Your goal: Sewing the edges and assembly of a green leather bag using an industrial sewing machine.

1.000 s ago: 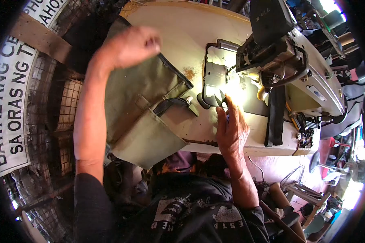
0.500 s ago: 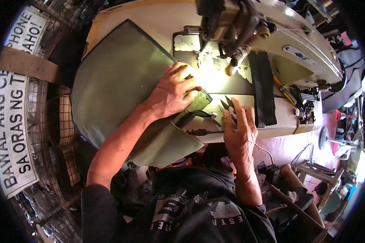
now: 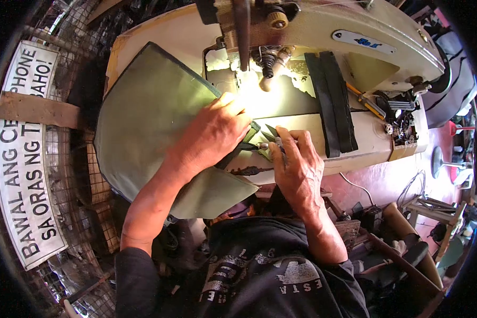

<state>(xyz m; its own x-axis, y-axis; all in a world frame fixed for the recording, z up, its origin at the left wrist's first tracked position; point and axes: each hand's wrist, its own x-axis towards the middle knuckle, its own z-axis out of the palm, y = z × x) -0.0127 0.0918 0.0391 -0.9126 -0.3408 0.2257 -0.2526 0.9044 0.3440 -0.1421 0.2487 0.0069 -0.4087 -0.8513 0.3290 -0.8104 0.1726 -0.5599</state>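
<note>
A large olive-green fabric panel (image 3: 143, 116) with dark bound edges lies across the left of the sewing machine's bed. My left hand (image 3: 212, 135) is closed on its right edge, thumb and fingers pinching a folded dark-green bound end (image 3: 253, 129). Closed around a small pair of thread snips (image 3: 270, 135), my right hand (image 3: 300, 164) holds the dark blades up, close beside that end. A dark strip with a small metal piece (image 3: 262, 146) lies between the two hands. Part of the snips' handle is hidden by my fingers.
The sewing machine's arm (image 3: 312, 32) and lit needle area (image 3: 246, 79) rise just beyond my hands. Black fabric strips (image 3: 331, 106) lie across the bed at right. Further right are a yellow-handled tool (image 3: 368, 102) and metal bobbin parts (image 3: 400, 130). A wire mesh stands at left.
My right hand has moved left with the snips, bringing the blades close to the bound end in my left hand. The whole view has shifted slightly.
</note>
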